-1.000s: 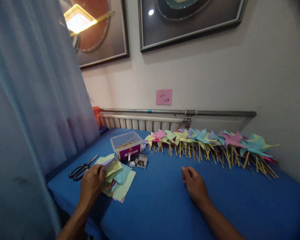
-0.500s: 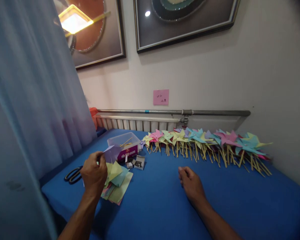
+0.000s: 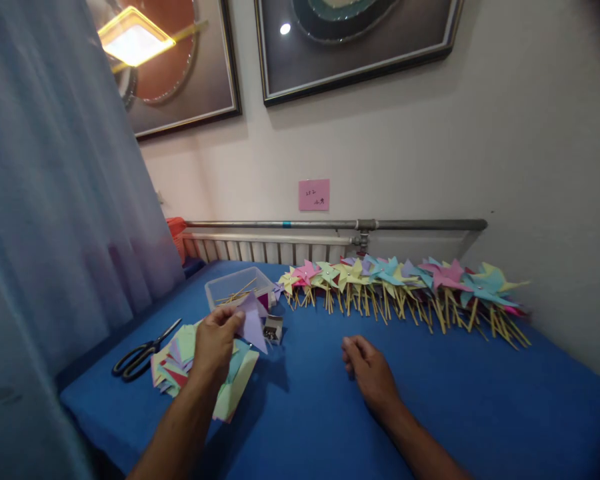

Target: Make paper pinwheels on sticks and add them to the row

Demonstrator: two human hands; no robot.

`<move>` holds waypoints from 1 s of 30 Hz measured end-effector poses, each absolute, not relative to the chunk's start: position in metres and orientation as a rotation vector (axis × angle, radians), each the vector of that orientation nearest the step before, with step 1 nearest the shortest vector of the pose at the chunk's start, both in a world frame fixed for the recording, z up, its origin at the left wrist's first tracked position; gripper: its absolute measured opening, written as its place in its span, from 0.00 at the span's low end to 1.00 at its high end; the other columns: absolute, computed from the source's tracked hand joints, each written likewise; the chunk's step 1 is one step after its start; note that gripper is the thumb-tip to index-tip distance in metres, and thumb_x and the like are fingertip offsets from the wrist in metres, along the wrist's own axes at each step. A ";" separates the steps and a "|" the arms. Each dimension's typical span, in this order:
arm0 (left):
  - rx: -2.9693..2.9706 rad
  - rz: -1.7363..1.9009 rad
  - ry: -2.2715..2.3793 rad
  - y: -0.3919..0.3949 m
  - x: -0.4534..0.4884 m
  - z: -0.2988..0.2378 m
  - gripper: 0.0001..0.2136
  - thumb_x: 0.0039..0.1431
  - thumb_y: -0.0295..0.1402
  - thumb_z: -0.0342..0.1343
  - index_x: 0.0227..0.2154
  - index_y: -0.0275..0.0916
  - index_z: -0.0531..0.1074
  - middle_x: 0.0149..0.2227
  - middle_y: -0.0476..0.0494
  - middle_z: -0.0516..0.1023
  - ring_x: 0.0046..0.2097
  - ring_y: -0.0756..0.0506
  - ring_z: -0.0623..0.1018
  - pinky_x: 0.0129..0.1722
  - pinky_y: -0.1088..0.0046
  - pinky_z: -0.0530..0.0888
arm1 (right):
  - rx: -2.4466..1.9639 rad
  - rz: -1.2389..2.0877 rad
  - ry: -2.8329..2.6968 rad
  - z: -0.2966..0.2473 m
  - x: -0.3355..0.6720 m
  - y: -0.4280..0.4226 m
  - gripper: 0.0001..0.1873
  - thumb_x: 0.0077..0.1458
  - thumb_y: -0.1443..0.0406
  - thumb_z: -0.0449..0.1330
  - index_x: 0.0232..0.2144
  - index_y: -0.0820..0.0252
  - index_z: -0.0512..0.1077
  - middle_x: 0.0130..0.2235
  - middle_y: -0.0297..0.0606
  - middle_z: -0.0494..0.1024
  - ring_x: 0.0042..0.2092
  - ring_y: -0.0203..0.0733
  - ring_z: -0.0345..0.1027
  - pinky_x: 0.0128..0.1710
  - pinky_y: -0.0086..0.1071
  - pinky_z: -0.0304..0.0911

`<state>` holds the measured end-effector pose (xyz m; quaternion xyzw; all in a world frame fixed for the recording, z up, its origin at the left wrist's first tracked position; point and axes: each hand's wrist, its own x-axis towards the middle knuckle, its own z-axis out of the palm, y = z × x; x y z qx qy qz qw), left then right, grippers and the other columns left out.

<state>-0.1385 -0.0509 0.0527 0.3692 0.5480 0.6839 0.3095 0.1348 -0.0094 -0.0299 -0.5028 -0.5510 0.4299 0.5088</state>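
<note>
My left hand (image 3: 215,343) pinches a purple paper square (image 3: 253,321) and holds it above a stack of coloured paper squares (image 3: 180,357) on the blue table (image 3: 430,400). My right hand (image 3: 367,370) rests on the table with its fingers curled loosely and nothing in them. A long row of finished paper pinwheels (image 3: 405,287) on wooden sticks lies along the far side of the table.
Black scissors (image 3: 140,353) lie left of the paper stack. A clear plastic box (image 3: 237,290) with wooden sticks stands behind it, and a small open box of pins (image 3: 273,328) beside it. A curtain (image 3: 55,200) hangs on the left; a radiator (image 3: 260,247) runs along the wall.
My left hand lifted one purple square off the stack and carried it to the right. My right hand stayed resting on the table.
</note>
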 end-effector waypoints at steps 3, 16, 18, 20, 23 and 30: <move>0.972 1.710 1.256 -0.031 -0.094 0.051 0.17 0.38 0.42 0.69 0.25 0.35 0.73 0.20 0.53 0.71 0.22 0.53 0.68 0.23 0.77 0.65 | -0.991 1.329 -1.225 -0.032 0.123 -0.016 0.30 0.47 0.37 0.62 0.29 0.58 0.75 0.27 0.38 0.78 0.26 0.39 0.69 0.29 0.34 0.65; 0.943 1.395 1.088 0.010 -0.005 -0.009 0.18 0.38 0.45 0.69 0.22 0.35 0.73 0.19 0.51 0.71 0.22 0.53 0.66 0.24 0.77 0.62 | -0.843 1.467 -0.746 -0.030 0.135 -0.010 0.21 0.43 0.55 0.74 0.38 0.57 0.78 0.40 0.40 0.84 0.42 0.48 0.76 0.41 0.39 0.70; 0.957 1.374 1.095 0.009 -0.007 -0.013 0.18 0.38 0.46 0.69 0.22 0.35 0.73 0.19 0.51 0.71 0.22 0.53 0.66 0.24 0.77 0.61 | -0.896 1.426 -0.765 -0.033 0.133 -0.009 0.22 0.43 0.54 0.74 0.38 0.58 0.77 0.39 0.40 0.84 0.41 0.49 0.77 0.39 0.39 0.70; 0.949 1.364 1.085 0.009 -0.009 -0.014 0.18 0.39 0.46 0.69 0.21 0.36 0.72 0.19 0.52 0.70 0.22 0.53 0.64 0.24 0.76 0.60 | -0.927 1.410 -0.793 -0.033 0.131 -0.010 0.23 0.43 0.53 0.74 0.39 0.58 0.77 0.39 0.41 0.84 0.40 0.51 0.77 0.38 0.39 0.71; 0.948 1.348 1.085 0.009 -0.011 -0.012 0.19 0.38 0.46 0.69 0.19 0.37 0.70 0.17 0.53 0.67 0.21 0.54 0.63 0.24 0.76 0.58 | -0.928 1.431 -0.820 -0.026 0.128 -0.014 0.23 0.44 0.52 0.73 0.39 0.58 0.77 0.38 0.41 0.84 0.41 0.52 0.77 0.38 0.40 0.71; 0.961 1.326 1.155 0.004 -0.007 -0.011 0.16 0.37 0.43 0.68 0.20 0.37 0.71 0.17 0.53 0.67 0.21 0.53 0.62 0.22 0.76 0.58 | -0.901 1.486 -0.820 -0.013 0.134 -0.018 0.20 0.46 0.54 0.72 0.38 0.60 0.78 0.34 0.42 0.84 0.41 0.54 0.78 0.40 0.42 0.72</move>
